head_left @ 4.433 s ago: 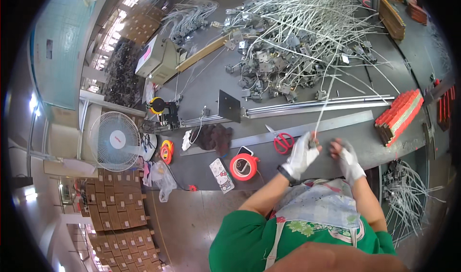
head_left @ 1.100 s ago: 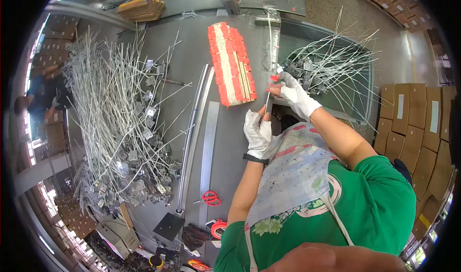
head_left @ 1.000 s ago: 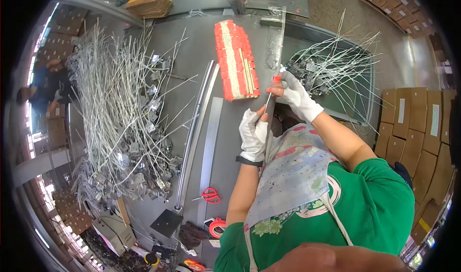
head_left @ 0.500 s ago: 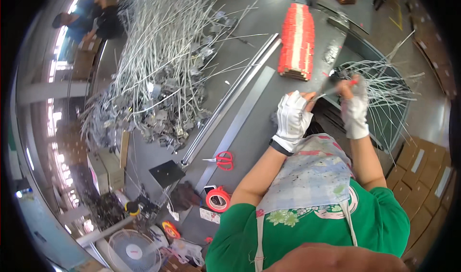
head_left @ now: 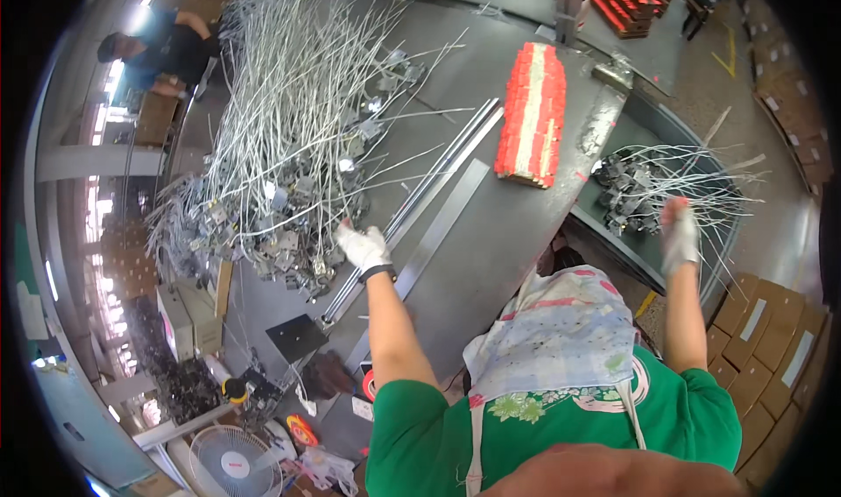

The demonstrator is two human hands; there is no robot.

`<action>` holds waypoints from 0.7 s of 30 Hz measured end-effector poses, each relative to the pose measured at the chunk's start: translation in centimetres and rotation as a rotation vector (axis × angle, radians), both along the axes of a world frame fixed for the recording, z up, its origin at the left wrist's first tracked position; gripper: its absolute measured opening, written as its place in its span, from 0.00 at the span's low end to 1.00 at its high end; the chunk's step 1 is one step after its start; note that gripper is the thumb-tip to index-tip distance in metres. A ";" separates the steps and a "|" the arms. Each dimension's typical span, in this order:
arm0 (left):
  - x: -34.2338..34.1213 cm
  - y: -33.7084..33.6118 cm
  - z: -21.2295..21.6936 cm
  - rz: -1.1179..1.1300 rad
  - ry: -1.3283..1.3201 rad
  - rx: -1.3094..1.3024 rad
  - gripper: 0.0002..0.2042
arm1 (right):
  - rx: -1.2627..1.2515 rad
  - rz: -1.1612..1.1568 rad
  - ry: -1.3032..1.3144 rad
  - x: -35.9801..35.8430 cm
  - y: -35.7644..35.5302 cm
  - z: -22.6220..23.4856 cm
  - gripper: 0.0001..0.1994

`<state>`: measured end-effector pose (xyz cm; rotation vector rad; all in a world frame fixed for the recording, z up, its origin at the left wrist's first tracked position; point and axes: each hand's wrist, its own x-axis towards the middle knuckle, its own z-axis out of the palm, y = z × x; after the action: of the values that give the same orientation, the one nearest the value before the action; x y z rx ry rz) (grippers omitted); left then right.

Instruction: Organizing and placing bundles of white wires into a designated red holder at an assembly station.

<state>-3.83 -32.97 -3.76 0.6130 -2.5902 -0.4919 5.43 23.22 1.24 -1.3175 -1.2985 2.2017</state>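
My left hand [head_left: 364,248], in a white fingerless glove with a dark wristband, reaches to the right edge of a big heap of small metal parts [head_left: 293,225] with long pale wires [head_left: 289,102]. Its fingers are apart, close to the nearest parts. My right hand [head_left: 680,236], gloved alike, is above the near side of a grey-green bin [head_left: 618,256]. In the bin lie several metal parts [head_left: 626,195], their wires fanning out to the right. Motion blurs the right hand's fingers, and nothing distinct shows in them.
A stack of red-and-cream strips [head_left: 531,116] stands on the dark table [head_left: 491,260]. Long metal rails [head_left: 416,208] and a flat metal bar [head_left: 425,252] lie between it and the heap. Cartons [head_left: 762,339] are at right, a fan [head_left: 235,464] at lower left, another person [head_left: 162,54] at upper left.
My hands were close together at the table's edge, around a thin wire. The left has swung left to the heap; the right has drawn away over the bin. My left arm now covers the red scissors' spot.
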 end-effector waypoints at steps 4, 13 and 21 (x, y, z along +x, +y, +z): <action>0.0 2.5 3.8 0.010 -0.115 -0.052 0.22 | -0.057 0.405 0.069 -2.3 -9.0 -0.5 0.12; 12.1 10.3 11.4 -0.376 -0.222 0.693 0.08 | -0.265 1.152 0.065 -2.7 -25.5 1.9 0.21; 18.4 12.2 10.3 -0.621 -0.357 0.463 0.09 | -0.242 1.074 0.355 -5.3 -28.6 7.2 0.19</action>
<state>14.58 -20.76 6.55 -0.0033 -3.0065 -1.3090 0.16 -5.40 8.47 -0.1545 -1.8710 3.1293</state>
